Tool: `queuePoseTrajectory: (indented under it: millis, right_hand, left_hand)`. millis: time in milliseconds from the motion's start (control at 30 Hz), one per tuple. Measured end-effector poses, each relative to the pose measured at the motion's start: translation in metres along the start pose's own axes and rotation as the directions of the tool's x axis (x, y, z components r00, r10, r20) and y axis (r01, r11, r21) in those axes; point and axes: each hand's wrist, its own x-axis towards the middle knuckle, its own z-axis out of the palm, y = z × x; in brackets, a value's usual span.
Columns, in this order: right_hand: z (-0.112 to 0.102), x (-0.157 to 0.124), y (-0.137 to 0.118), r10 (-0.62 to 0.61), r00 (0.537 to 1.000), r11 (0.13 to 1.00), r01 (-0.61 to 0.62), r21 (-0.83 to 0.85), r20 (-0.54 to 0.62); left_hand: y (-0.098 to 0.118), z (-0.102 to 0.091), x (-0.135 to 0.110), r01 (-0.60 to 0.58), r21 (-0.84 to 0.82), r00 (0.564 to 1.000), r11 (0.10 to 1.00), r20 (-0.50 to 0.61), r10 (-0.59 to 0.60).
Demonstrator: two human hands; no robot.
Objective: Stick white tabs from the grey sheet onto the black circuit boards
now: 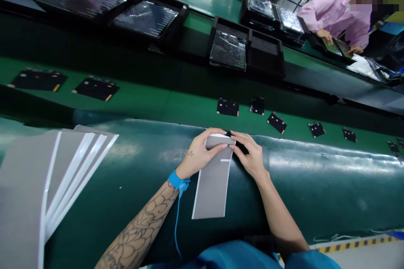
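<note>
A long grey strip with white edges [213,189] lies in front of me on the green mat, its far end raised and bent in my fingers. My left hand [203,153] grips that far end from the left, thumb on top and fingers behind. From the right, my right hand [251,155] pinches the same end near its corner. Both thumb tips nearly meet there. A short white mark crosses the strip just below my thumbs. A blue wrist strap [178,180] with a cord is on my left wrist. What the fingertips do behind the strip is hidden.
Fanned grey sheets with white edges [25,185] lie at the left. Several black circuit boards [227,107] rest on the green belt [176,105] ahead. Beyond are black trays [267,52] with wrapped panels [229,50]. A person in a pink sleeve [331,8] handles boards at the far right.
</note>
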Motion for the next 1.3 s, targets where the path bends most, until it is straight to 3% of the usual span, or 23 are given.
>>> queuePoseTrajectory:
  millis: [200, 567, 1067, 1300]
  right_hand:
    - [0.002, 0.003, -0.009, 0.074, 0.995, 0.996, -0.07, 0.059, -0.064]
    - [-0.004, 0.006, -0.004, -0.126, 0.991, 0.991, 0.124, -0.046, -0.04]
    - [-0.003, 0.002, 0.005, -0.116, 0.992, 0.993, 0.114, -0.042, -0.053]
    - [-0.004, 0.005, 0.002, -0.056, 0.998, 0.996, 0.055, -0.075, -0.02]
  left_hand:
    - [-0.001, 0.001, -0.002, -0.038, 0.046, 0.999, 0.998, -0.019, 0.039]
    - [-0.002, 0.0, -0.004, -0.067, 0.127, 0.998, 0.99, 0.023, 0.065]
    - [0.001, 0.001, -0.005, 0.022, 0.069, 0.999, 0.997, 0.041, -0.025]
    - [-0.004, 0.001, -0.005, 0.053, 0.021, 0.996, 0.998, 0.068, -0.054]
